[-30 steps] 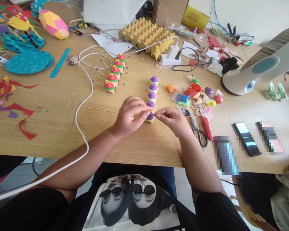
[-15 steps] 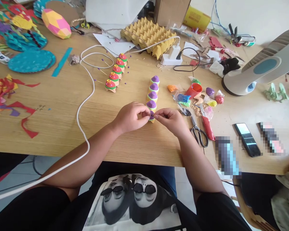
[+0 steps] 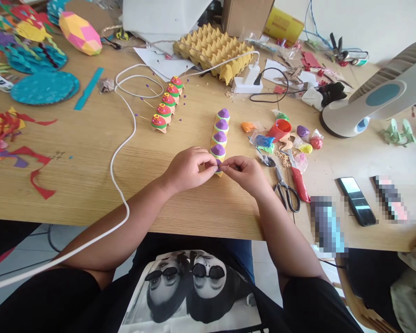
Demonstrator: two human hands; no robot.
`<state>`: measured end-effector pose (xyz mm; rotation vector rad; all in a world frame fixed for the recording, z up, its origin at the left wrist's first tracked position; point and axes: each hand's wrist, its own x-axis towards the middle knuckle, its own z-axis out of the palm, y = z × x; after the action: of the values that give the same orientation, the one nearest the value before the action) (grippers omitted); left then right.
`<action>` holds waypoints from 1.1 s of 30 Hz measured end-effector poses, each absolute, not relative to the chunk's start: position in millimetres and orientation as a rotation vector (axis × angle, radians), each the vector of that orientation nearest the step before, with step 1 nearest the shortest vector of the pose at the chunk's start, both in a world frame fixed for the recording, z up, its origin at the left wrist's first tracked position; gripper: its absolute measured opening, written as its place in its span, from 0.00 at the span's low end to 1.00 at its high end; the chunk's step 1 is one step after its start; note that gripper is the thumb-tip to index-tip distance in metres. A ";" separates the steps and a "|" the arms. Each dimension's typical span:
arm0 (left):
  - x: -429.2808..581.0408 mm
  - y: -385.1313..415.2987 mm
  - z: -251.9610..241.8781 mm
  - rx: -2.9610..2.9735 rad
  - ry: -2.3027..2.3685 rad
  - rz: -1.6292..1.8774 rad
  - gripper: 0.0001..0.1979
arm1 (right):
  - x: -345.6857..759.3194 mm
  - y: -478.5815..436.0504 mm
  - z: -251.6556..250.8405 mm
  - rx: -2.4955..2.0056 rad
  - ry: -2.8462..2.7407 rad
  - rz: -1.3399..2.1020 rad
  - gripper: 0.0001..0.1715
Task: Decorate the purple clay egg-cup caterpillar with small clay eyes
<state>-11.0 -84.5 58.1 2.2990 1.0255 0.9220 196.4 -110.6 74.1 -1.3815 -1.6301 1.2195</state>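
Note:
A strip of egg-carton cups [image 3: 220, 137], capped with purple clay over pale yellow-green, runs away from me on the table. At its nearest cup, my left hand [image 3: 193, 169] and my right hand [image 3: 244, 172] meet from either side. Thumb and forefinger of each are pinched together at the purple cap. Whatever lies between the fingertips is too small to make out. To the left stands a second strip [image 3: 167, 104], its cups covered in red and green clay with yellow rings, with pins or sticks beside it.
Right of the strip lie bagged clay lumps [image 3: 264, 141], a red cup [image 3: 280, 129], scissors [image 3: 286, 192] and a red-handled knife [image 3: 299, 182]. A white cable [image 3: 115, 173] crosses the left side. Behind are an egg tray [image 3: 211, 48] and a power strip [image 3: 247, 86]. A phone [image 3: 357, 201] lies at right.

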 end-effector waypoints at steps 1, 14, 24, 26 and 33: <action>-10.9 -84.6 58.3 2.301 1.026 0.923 0.06 | 196.5 -110.5 74.0 -1.382 -1.625 1.218 0.12; -13.7 -83.1 62.4 2.316 1.019 0.894 0.06 | 196.1 -111.8 75.5 -1.393 -1.625 1.222 0.12; -27.7 -74.3 59.5 2.266 1.123 0.557 0.07 | 191.8 -113.6 68.9 -1.471 -1.765 1.080 0.08; -27.7 -74.3 58.1 2.302 1.120 0.504 0.09 | 190.8 -114.1 67.7 -1.477 -1.803 1.037 0.08; -25.2 -74.9 60.4 2.358 1.178 0.365 0.15 | 185.6 -116.6 66.7 -1.518 -1.904 0.877 0.06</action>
<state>-25.2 -74.9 60.4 2.3582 1.1785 0.3653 185.6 -116.6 66.7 -1.5179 -1.9039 0.8766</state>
